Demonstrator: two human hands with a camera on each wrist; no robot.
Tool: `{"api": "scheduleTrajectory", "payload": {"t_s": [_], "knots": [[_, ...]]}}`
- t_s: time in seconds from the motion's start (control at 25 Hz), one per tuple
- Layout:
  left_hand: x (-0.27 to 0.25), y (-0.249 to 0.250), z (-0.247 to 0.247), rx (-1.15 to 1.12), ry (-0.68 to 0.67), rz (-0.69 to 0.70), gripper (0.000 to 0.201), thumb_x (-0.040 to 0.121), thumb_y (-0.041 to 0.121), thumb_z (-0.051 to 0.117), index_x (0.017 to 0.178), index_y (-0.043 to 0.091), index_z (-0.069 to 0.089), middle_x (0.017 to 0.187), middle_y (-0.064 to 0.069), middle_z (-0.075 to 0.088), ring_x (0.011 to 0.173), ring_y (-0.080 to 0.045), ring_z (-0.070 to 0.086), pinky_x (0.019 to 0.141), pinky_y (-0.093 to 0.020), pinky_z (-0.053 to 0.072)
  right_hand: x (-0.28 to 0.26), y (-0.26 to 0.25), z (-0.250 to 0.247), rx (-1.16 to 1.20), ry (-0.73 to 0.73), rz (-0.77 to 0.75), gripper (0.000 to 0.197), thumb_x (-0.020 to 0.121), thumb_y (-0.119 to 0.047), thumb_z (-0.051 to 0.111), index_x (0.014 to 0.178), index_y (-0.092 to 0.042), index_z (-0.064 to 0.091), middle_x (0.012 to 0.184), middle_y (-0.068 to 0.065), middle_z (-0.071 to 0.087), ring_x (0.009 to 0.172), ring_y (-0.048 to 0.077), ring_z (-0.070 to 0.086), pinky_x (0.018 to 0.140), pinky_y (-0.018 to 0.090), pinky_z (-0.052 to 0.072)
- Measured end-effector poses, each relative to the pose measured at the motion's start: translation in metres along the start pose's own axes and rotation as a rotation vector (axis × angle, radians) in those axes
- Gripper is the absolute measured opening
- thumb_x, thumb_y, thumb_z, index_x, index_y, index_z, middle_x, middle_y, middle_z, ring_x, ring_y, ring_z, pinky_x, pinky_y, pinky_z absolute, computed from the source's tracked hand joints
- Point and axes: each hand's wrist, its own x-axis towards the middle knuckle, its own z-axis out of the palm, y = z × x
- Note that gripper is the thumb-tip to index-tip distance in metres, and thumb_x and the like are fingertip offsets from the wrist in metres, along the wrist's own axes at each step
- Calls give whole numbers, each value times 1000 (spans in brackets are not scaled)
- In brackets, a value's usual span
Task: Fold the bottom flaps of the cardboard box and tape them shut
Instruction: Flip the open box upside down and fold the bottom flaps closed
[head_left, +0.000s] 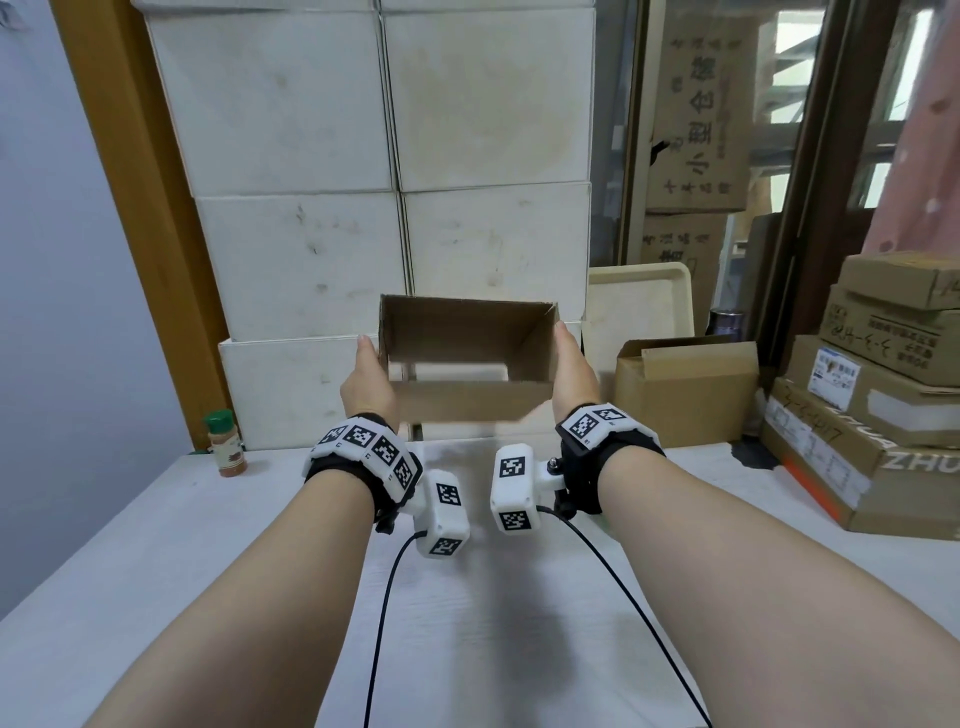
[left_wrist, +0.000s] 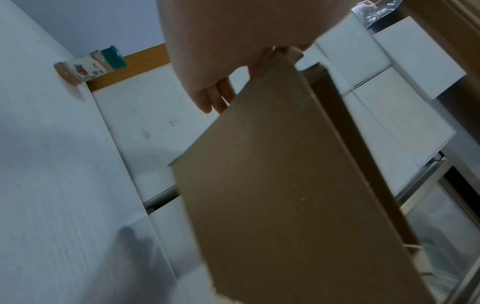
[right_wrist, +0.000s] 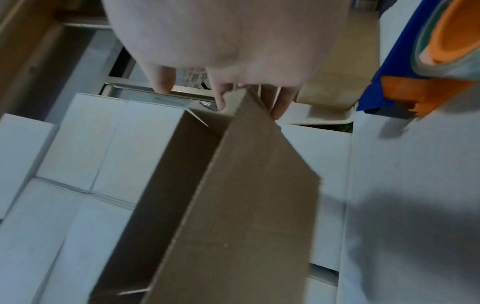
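I stood in what looked like a packing or stock room: white cartons (head_left: 384, 156) were stacked high against the wall, brown shipping boxes (head_left: 878, 395) (some labelled and taped) were piled to my right, and a tape dispenser (right_wrist: 428, 67) sat on the white table (head_left: 156, 545).

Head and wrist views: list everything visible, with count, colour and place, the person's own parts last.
cardboard box: one, brown, held above the table, open through
spice jar: one, green cap, table's far left
tape dispenser: one, blue and orange, on the table, right wrist view only
white boxes: several, stacked behind the table
brown cartons: several, stacked at right
tray: one, cream, upright behind
table: one, white
left hand: grip on the box's left wall
right hand: grip on its right wall
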Motion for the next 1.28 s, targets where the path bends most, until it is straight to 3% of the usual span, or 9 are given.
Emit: {"api": "scheduleTrajectory", "payload": {"t_s": [0.12,0.2,0.32,0.52,0.68,0.96,1.04,1.16,1.28], "knots": [[-6,8,-2,20,-12,-16,59,94,50,38,135,9,47,141,-8,48,130,-25,43,103,-30,30,-1,-6,0,-63,-2,-64,49,97,-47,39,138,-21,47,139,0,49,130,20,43,96,28,29],[-8,10,-3,16,-21,-21,58,93,51,38,132,9,51,136,-7,51,125,-25,47,95,-29,32,0,-8,1,-98,16,-67,46,95,-46,40,130,-20,52,120,5,56,112,24,51,86,29,33],[-6,11,-5,7,-41,-9,56,92,52,38,127,12,56,132,-4,56,120,-24,51,91,-29,33,1,-9,4,-135,58,-62,45,90,-50,43,120,-18,54,94,0,53,86,20,49,71,30,36],[-5,2,-3,19,-51,28,61,90,53,44,135,12,47,140,-4,47,130,-23,42,104,-32,28,4,3,9,-165,102,-42,50,87,-56,51,114,-15,48,94,0,52,87,21,50,75,29,33],[-2,-9,-1,175,-84,79,51,93,48,41,133,16,47,133,-5,45,119,-23,43,88,-26,26,10,11,16,-184,134,3,48,84,-57,54,105,-16,41,89,0,50,86,22,49,75,30,32],[-7,-15,8,217,-21,90,41,90,36,44,122,11,48,132,-10,43,92,-24,40,80,-30,27,15,14,18,-223,167,18,40,85,-42,47,112,-13,47,101,4,55,91,27,51,79,36,37],[-6,-15,9,233,-22,91,31,90,33,41,110,12,52,129,-11,44,92,-24,38,79,-31,26,15,14,18,-265,151,1,40,86,-42,42,114,-14,49,105,4,56,97,28,51,87,40,39],[1,-16,10,291,-53,117,29,91,27,34,68,15,44,112,-19,52,93,-29,38,77,-32,27,15,14,16,-310,110,-4,35,88,-40,36,107,-16,52,103,5,55,100,29,50,93,42,39],[4,-14,8,276,-79,110,30,90,28,33,64,14,37,88,-12,47,86,-27,37,73,-34,29,15,12,15,-300,95,1,30,89,-39,36,97,-15,52,88,3,52,90,27,49,86,37,38]]}}
